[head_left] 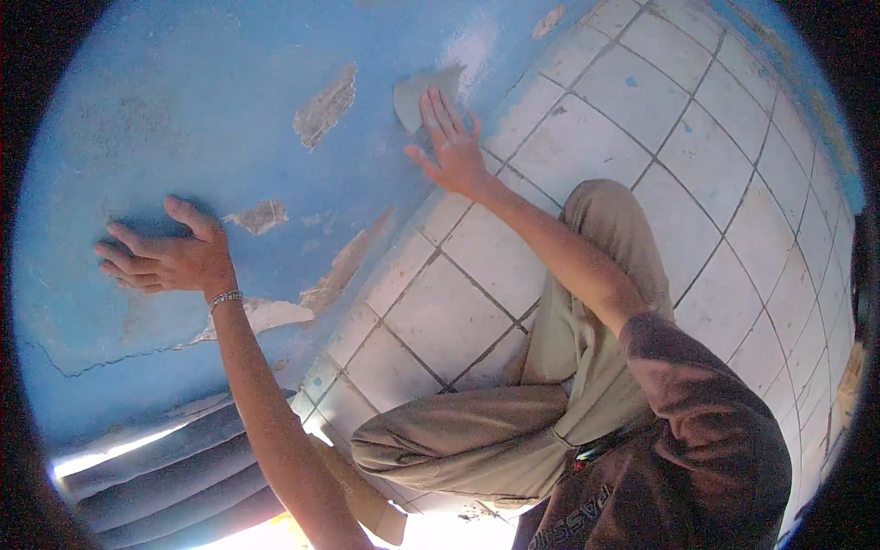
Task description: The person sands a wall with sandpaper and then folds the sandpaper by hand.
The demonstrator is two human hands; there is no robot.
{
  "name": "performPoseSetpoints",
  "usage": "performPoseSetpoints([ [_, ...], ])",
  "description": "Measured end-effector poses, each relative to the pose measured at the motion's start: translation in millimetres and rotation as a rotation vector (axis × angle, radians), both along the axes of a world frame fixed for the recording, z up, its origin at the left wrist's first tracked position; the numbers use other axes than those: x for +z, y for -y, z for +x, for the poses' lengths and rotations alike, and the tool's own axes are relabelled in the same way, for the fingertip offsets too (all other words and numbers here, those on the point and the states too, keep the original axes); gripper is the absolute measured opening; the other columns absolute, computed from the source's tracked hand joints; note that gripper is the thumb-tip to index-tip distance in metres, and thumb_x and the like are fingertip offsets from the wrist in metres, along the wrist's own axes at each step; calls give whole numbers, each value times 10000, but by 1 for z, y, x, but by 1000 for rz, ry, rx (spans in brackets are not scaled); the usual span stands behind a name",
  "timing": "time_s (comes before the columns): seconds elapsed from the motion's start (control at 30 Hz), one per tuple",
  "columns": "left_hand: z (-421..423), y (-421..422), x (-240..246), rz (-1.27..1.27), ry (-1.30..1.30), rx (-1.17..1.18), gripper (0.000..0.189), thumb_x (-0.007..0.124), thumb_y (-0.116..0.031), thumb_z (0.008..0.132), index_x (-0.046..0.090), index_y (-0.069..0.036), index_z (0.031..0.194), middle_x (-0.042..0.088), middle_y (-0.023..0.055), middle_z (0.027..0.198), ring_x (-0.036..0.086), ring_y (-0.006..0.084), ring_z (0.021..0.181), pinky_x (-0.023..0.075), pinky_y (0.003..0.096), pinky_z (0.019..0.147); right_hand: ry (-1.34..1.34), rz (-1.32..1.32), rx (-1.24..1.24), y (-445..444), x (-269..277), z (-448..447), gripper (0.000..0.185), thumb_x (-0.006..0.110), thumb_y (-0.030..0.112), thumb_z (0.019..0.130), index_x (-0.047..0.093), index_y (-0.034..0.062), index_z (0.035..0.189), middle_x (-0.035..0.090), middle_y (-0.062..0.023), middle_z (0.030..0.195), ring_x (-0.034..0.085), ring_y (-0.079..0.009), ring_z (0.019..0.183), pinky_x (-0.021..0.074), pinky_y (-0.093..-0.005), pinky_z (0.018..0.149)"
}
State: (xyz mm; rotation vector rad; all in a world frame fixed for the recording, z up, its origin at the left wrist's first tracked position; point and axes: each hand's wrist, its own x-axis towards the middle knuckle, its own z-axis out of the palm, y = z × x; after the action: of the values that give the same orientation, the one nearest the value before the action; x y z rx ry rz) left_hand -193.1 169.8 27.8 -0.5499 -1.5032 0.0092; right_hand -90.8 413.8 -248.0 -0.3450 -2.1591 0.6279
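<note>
My left hand (pixel 168 251), with a bracelet at its wrist, rests with spread fingers on the blue painted wall (pixel 227 151). My right hand (pixel 450 144) presses a grey sheet (pixel 407 103), possibly sandpaper, flat against the same wall, near where it meets the tiled floor. The fingertips lie on the sheet, and the thumb is spread away from it. Bare patches of peeled paint (pixel 326 106) show between the hands. A smaller peeled patch (pixel 265 217) is just right of my left hand.
White square floor tiles (pixel 612 130) with dark joints run along the wall's foot. My bent legs in khaki trousers (pixel 467 433) are on them. A crack (pixel 130 356) crosses the wall at lower left, above dark folded or ribbed material (pixel 179 474). A bright gap shows at the bottom.
</note>
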Motion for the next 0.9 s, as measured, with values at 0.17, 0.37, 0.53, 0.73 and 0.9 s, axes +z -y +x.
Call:
performPoseSetpoints([
  [0.17,-2,5,-5,-12,-12,14,747,562,-495,871,365,-47,1435,292,234,1488,240,443,1372,199,601,1082,50,-76,22,14,1,6,780,410,543,963,190,36,1514,155,-174,1579,178,-328,1449,109,-619,1079],
  [0.37,0,5,-6,-15,-10,10,744,573,-484,867,366,-55,1438,291,238,1490,236,439,1376,206,600,1076,54,-73,-60,3,21,-2,802,425,553,955,182,29,1513,160,-185,1574,186,-332,1445,113,-632,1081],
  [0.53,-2,0,-3,-2,1,-3,756,566,-502,869,364,-46,1437,284,241,1493,233,445,1375,208,599,1077,81,-8,14,12,-20,8,821,414,560,956,131,35,1522,131,-179,1581,155,-329,1454,107,-627,1089],
  [0.73,-1,4,-5,-5,23,26,768,568,-514,865,365,-40,1434,292,245,1488,235,454,1372,216,599,1079,28,-49,-25,-4,22,-7,850,410,574,950,98,29,1522,130,-191,1578,160,-332,1454,99,-620,1098],
  [0.9,3,1,-1,-11,-8,-6,768,567,-513,866,364,-38,1434,297,244,1486,243,445,1374,212,593,1084,32,-36,-27,9,-4,2,857,422,573,945,109,18,1518,131,-208,1573,182,-330,1450,79,-615,1102],
])
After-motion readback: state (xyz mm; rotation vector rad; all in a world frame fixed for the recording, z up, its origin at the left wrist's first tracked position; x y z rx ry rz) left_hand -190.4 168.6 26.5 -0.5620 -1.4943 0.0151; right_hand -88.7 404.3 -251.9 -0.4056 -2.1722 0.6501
